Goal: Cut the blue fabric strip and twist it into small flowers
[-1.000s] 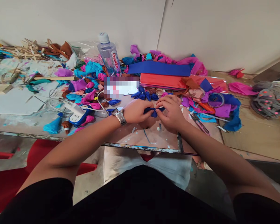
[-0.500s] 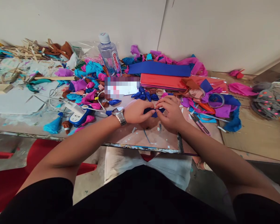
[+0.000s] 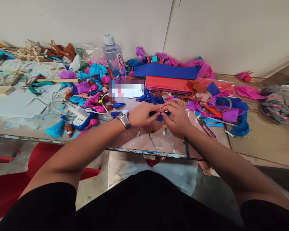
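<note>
In the head view, my left hand [image 3: 144, 114], with a metal-banded watch [image 3: 124, 120] on its wrist, and my right hand [image 3: 176, 116] meet fingertip to fingertip over the near part of the table. Thumbs and forefingers of both hands are pinched on a small piece of dark blue crepe paper [image 3: 160, 118]. My fingers cover most of it, so its shape is unclear. Just beyond my fingers lie several twisted dark blue paper pieces [image 3: 148, 96] and a tape roll [image 3: 165, 95]. Another blue paper piece [image 3: 115, 114] rests left of the watch.
A water bottle [image 3: 113, 59] stands behind a phone [image 3: 127, 90]. Blue [image 3: 165, 71] and red [image 3: 167, 84] paper stacks lie at the back. A power strip [image 3: 82, 120] with cable sits left, among coloured paper pieces. A cutter knife [image 3: 207, 129] and another tape roll [image 3: 223, 103] are on the right.
My fingertips stay together on the blue crepe paper, with only a very slight shift. The whole view has moved by a few pixels.
</note>
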Motion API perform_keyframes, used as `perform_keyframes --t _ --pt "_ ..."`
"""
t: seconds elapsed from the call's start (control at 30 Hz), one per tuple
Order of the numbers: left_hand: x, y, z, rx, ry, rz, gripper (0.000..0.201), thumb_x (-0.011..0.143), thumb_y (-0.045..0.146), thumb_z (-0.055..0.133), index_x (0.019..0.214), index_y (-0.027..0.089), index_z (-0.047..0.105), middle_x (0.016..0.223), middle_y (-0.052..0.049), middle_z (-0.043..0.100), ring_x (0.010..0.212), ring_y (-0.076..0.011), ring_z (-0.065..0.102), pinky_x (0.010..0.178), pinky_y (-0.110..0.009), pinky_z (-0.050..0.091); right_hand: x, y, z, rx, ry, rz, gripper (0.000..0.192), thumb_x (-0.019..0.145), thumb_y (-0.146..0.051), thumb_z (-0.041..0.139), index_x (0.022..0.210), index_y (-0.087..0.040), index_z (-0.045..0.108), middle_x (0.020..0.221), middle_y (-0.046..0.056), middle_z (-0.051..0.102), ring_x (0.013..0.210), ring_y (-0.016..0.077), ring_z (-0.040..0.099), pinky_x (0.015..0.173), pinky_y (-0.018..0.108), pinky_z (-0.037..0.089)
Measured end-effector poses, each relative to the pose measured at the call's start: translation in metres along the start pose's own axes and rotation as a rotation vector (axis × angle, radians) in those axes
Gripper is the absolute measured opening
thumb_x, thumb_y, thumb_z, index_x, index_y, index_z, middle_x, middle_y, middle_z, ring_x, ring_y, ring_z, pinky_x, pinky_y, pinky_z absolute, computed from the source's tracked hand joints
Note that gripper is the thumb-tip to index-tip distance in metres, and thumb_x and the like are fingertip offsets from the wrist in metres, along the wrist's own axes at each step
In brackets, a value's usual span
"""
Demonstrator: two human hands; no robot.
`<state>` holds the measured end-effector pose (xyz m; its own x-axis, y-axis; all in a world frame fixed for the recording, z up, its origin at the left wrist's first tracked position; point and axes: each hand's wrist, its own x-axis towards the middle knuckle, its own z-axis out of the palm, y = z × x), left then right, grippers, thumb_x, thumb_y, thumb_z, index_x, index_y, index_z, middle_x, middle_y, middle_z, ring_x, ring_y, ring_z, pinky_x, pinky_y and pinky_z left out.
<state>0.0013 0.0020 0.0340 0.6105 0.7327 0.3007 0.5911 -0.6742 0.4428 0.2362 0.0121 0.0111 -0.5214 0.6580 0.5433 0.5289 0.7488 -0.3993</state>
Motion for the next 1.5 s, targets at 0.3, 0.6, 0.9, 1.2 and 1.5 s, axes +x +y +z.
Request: perform_keyframes --t 0.3,0.6,0.9,1.2,1.5 --pt "-0.001 -0.001 0.006 0.165 -0.023 0.007 0.032 0.107 0.036 0.049 0.109 0.023 0.077 0.097 -0.006 0.082 0.084 -0.0224 0.075 0.069 -0.033 0.04 0.001 0.001 0.001 0.013 -0.024 0.048 0.007 0.099 -0.025 0.064 0.096 -0.026 0.07 0.117 0.006 0.08 0.123 0.0333 0.059 0.106 0.054 0.037" --pt "0.0 0.002 -0.001 0.08 -0.05 -0.066 0.035 0.106 0.04 0.048 0.107 0.022 0.078 0.093 -0.007 0.082 0.081 -0.0234 0.074 0.074 -0.035 0.044 0.001 0.001 0.0 -0.011 0.004 0.024 0.01 0.101 -0.029 0.064 0.094 -0.026 0.071 0.115 0.007 0.079 0.123 0.0329 0.061 0.107 0.056 0.038" --pt "0.0 0.005 -0.005 0.042 -0.018 -0.107 0.028 0.098 0.033 0.051 0.097 0.023 0.077 0.081 -0.004 0.077 0.068 -0.0207 0.065 0.068 -0.036 0.038 0.001 -0.001 -0.002 -0.051 0.017 0.002 0.006 0.099 -0.026 0.066 0.094 -0.026 0.068 0.116 0.006 0.079 0.124 0.0331 0.06 0.109 0.056 0.036" --pt "-0.001 0.004 -0.003 0.109 -0.021 -0.122 0.026 0.092 0.032 0.055 0.104 0.024 0.077 0.08 -0.004 0.076 0.068 -0.0235 0.065 0.067 -0.037 0.037 0.001 -0.001 -0.004 -0.087 0.021 0.01 0.005 0.098 -0.026 0.065 0.094 -0.026 0.067 0.116 0.006 0.079 0.125 0.0336 0.059 0.107 0.056 0.035" --pt "0.001 0.006 -0.006 0.247 -0.081 -0.192 0.03 0.096 0.029 0.049 0.102 0.023 0.077 0.087 -0.008 0.079 0.076 -0.027 0.071 0.069 -0.038 0.041 0.003 -0.005 -0.007 -0.057 0.03 0.055 0.008 0.099 -0.026 0.063 0.091 -0.026 0.067 0.113 0.007 0.079 0.125 0.0341 0.06 0.108 0.057 0.035"
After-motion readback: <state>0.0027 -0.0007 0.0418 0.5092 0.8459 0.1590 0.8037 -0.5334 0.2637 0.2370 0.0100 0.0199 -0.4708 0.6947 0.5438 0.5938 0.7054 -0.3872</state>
